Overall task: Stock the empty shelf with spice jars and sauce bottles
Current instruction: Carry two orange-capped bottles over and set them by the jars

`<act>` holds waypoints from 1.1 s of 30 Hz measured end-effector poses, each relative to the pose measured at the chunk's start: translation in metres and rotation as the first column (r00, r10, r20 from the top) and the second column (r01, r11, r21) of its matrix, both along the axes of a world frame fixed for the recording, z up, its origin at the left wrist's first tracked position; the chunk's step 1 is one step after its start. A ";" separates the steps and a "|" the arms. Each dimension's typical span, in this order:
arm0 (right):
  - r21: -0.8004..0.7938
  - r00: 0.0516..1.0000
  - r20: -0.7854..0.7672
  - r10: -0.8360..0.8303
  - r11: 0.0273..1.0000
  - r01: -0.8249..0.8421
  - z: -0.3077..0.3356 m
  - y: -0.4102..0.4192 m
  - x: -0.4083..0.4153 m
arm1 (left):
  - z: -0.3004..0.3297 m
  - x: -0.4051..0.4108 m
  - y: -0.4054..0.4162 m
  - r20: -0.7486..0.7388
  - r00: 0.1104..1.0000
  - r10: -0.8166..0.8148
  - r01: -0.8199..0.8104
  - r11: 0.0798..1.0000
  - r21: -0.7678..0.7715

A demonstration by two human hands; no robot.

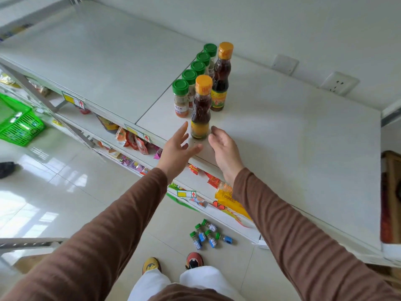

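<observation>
Fingers first: the left hand has its fingers spread wide and straight, holding nothing, just left of the near sauce bottle. The right hand sits just right of that bottle, fingers loosely curved, palm turned inward, also gripping nothing. Whether either hand brushes the glass, I cannot tell. The bottle stands upright between the two hands, orange cap on top, dark liquid inside, close to the front edge of the top shelf. Behind it, a second sauce bottle stands upright too. To the left runs a row of green-capped spice jars, lined up front to back, touching or nearly so. Down on the floor, near the person's shoes, lies a cluster of small green-capped jars with blue labels. Far left, a green basket. Lower shelves hold bright snack packets.
</observation>
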State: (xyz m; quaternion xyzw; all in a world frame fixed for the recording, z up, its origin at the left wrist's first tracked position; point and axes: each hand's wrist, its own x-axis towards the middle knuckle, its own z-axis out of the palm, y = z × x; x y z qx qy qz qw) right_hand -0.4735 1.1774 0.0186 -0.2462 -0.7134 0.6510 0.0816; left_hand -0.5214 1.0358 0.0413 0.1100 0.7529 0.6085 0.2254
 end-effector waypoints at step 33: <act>0.085 0.993 0.102 0.066 0.994 -0.075 0.031 0.009 -0.024 | -0.002 -0.036 0.033 -0.108 0.987 -0.115 0.087 0.967 -0.238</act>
